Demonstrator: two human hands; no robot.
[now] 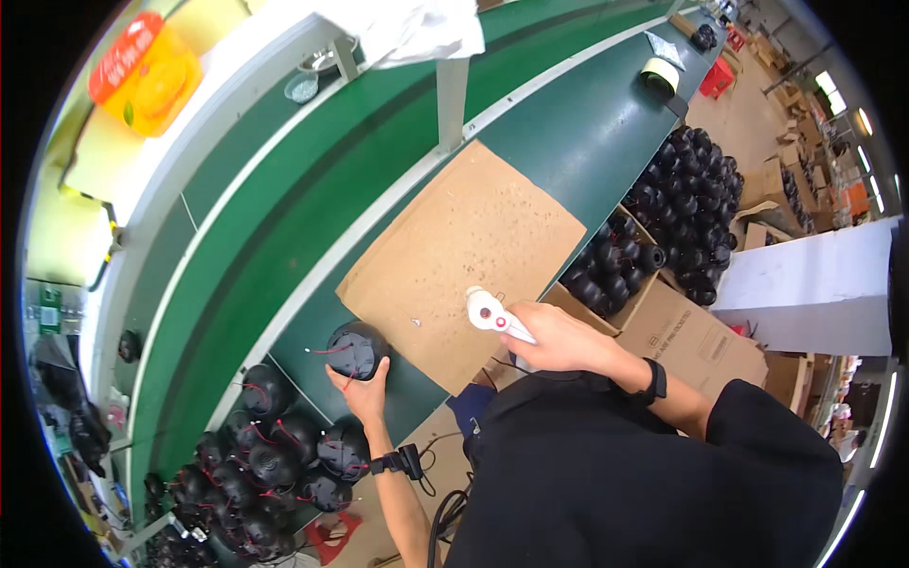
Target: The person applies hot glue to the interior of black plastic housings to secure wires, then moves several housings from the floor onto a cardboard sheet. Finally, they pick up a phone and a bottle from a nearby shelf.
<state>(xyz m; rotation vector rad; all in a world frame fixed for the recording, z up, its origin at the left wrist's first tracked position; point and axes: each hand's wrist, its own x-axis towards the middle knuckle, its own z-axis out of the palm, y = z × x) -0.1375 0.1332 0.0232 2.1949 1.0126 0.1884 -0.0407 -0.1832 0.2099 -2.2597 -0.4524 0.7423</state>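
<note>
My left hand (365, 390) is closed around a black round housing (354, 346) with thin red wires, at the left edge of a cardboard sheet. The housing's ribbed, recessed side faces up. In my right hand (561, 337) is a white handheld tool (487, 310) with a rounded head, a brown disc and a red ring on its side. Its tip is over the lower right part of the cardboard sheet (445, 227), which lies on the green bench and carries small dark specks and bits. The tool and the housing are well apart.
Several similar black housings with red wires (275, 462) are heaped at the lower left. A cardboard carton (620, 308) of black round parts stands at right, beside a larger pile (686, 204). A green conveyor (294, 222) curves behind the bench, with a metal post (452, 104) at its edge.
</note>
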